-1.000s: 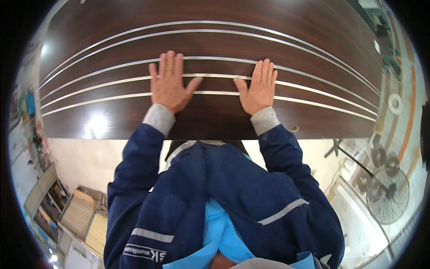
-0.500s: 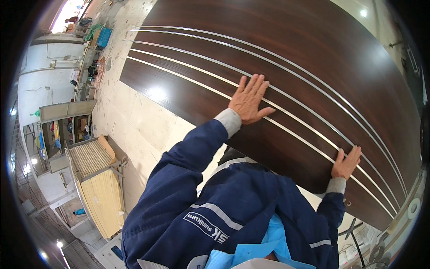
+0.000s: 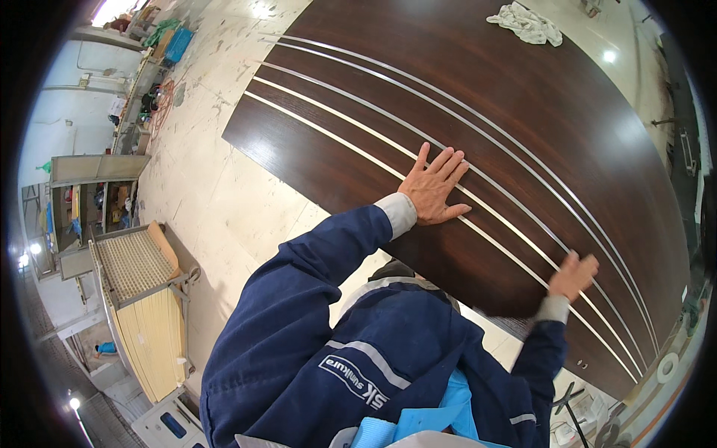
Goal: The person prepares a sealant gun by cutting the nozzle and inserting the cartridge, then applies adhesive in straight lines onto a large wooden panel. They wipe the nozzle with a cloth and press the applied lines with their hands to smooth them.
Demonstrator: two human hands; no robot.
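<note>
A large dark brown wood-grain panel [image 3: 478,89] lies before me, crossed lengthwise by several long, thin silvery strips [image 3: 351,99]. Some strip ends poke out past the panel's left edge. My left hand [image 3: 435,193] rests flat on the panel with fingers spread, over the strips nearest me. Further right, my right hand [image 3: 573,278] is over the same near strips. It is blurred, but its thumb stands apart from the fingers and nothing shows in it. Whether it touches the surface I cannot tell.
A crumpled white cloth [image 3: 525,24] lies at the panel's far edge. On the left stands a metal-framed cart [image 3: 142,265] with pale yellow boards [image 3: 153,336]. A blue crate [image 3: 178,45] sits at the far left. A black stand [image 3: 569,407] is at the lower right.
The view has shifted, bringing the white cloth into sight. My left hand stays flat on the panel, its fingers a little more spread. My right hand has moved slightly and is now blurred.
</note>
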